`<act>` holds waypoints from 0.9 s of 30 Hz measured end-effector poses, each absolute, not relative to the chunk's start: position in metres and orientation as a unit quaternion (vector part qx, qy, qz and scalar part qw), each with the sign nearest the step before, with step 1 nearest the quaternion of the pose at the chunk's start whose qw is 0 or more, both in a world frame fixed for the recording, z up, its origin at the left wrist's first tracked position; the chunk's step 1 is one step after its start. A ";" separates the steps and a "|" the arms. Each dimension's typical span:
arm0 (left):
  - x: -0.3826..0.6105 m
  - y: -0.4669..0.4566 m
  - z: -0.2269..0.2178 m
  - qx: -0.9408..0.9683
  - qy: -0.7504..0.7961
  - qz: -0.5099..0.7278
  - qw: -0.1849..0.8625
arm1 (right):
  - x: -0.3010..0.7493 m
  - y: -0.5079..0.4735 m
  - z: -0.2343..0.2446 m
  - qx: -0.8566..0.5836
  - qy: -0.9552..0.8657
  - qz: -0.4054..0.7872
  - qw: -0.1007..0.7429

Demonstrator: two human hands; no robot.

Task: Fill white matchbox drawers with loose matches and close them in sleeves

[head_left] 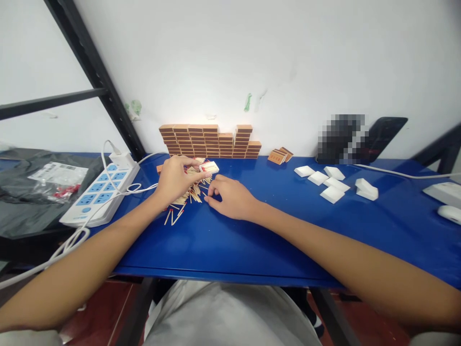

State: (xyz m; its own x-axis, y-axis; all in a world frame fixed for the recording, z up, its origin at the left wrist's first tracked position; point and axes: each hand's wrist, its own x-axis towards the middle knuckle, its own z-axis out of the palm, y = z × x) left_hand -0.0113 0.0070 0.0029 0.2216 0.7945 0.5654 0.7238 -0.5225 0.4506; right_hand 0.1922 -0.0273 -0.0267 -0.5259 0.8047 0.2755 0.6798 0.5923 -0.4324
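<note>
Right in front of the stack of brown matchboxes (209, 142), which stands brick-fashion against the white wall, both bare hands work on the blue table (252, 235). The left hand (176, 180) is closed around a small white tray (209, 167), thumb and fingers gripping its near end. The tray is lifted just clear of the table, with red-tipped matches lying inside it. Beneath that hand and just before the stack lies a loose pile of matches (190, 194), with a few strays toward the table's near edge.

The right hand (232, 197) rests palm down just right of the pile. Its fingers are curled, and the thumb and forefinger are drawn nearly together at the pile's edge. Whether a match sits between them cannot be told.

Just right of the stack lie two loose brown boxes (280, 155), tilted against each other. Further right is a scatter of empty white trays (333, 185), and beyond them, at the table's end, a white mouse (450, 213). Left of the stack lies a white power strip (101, 192) with blue socket panels and one plug seated at its far end. Any marking on it is too small to read. Past it, a clear printed packet (57, 175) lies on dark plastic sheeting (21, 202); its print is illegible too.
</note>
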 end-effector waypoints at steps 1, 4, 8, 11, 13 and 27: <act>-0.011 0.007 0.003 0.780 0.486 0.393 0.046 | 0.192 -0.027 -0.026 -0.435 -0.862 0.133 0.224; -0.011 0.006 0.003 0.779 0.483 0.396 0.044 | 0.191 -0.028 -0.025 -0.457 -0.853 0.125 0.218; -0.010 0.005 0.004 0.782 0.481 0.395 0.041 | 0.191 -0.032 -0.023 -0.470 -0.841 0.123 0.238; -0.010 0.005 0.005 0.781 0.482 0.395 0.040 | 0.190 -0.027 -0.022 -0.470 -0.840 0.113 0.245; -0.010 0.005 0.005 0.775 0.489 0.397 0.044 | 0.189 -0.021 -0.022 -0.473 -0.841 0.107 0.239; -0.010 0.006 0.004 0.775 0.491 0.396 0.038 | 0.183 -0.012 -0.027 -0.483 -0.842 0.105 0.215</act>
State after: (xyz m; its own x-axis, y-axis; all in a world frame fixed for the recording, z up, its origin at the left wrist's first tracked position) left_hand -0.0104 0.0064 0.0043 0.2052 0.7910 0.5764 0.7310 -0.5155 0.4472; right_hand 0.1834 -0.0117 -0.0267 -0.4415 0.8583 0.2617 0.7680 0.5123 -0.3845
